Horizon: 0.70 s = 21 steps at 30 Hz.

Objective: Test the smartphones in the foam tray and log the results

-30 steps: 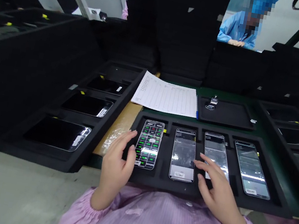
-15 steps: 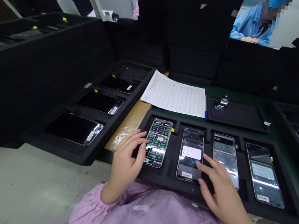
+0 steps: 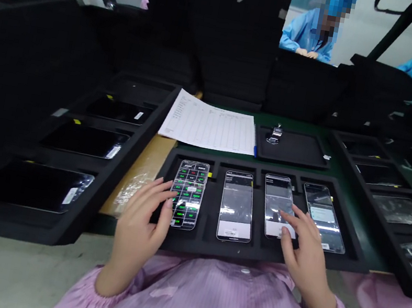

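Blue-gowned co-workers (image 3: 309,34) show beyond a black foam partition (image 3: 228,46), and a green workbench (image 3: 363,213) holds a black foam tray (image 3: 248,254) of four lit smartphones (image 3: 237,207). The left hand (image 3: 139,227) is loosely curled, its fingertips (image 3: 167,195) resting against the lower left edge of the leftmost phone (image 3: 187,194), which shows a green grid. The right hand (image 3: 304,251) is spread, its fingertips (image 3: 283,215) on the lower screen of the third phone (image 3: 277,205). Neither hand pinches anything.
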Motion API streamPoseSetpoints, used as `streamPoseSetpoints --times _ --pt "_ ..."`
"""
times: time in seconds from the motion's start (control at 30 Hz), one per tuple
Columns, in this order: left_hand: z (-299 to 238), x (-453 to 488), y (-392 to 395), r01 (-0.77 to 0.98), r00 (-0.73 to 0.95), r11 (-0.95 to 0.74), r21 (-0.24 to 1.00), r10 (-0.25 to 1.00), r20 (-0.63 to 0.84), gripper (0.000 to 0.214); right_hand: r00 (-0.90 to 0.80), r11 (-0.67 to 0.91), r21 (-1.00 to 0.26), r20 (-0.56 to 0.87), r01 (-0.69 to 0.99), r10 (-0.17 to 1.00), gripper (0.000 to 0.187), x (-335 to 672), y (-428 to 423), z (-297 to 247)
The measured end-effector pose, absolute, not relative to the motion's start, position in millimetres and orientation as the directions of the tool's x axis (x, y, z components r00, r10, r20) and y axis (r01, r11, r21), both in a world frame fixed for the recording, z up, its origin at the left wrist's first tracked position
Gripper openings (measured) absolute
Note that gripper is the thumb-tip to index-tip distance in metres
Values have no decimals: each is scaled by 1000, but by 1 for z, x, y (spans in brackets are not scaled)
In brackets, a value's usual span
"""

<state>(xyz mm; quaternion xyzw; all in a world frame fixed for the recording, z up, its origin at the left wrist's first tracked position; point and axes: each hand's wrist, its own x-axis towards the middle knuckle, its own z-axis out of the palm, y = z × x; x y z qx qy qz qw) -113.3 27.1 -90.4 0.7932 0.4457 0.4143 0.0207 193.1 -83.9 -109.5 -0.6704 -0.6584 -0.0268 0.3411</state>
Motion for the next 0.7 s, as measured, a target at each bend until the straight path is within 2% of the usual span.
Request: streamPoseSetpoints --times 0.2,0.4,0.57,0.7 --pt "-84 -122 20 659 364 -682 318 658 659 26 155 68 -441 451 895 879 31 199 -92 -112" --pt "-86 -136 1 558 586 -809 184 542 602 31 194 23 -457 421 889 886 37 201 -96 -115" --pt "-90 -132 -7 578 649 -796 178 582 490 35 188 19 -441 420 897 888 39 199 -95 -113" --pt "-86 -128 -9 594 640 -781 191 603 476 34 189 18 -441 420 897 887 38 199 -95 -113"
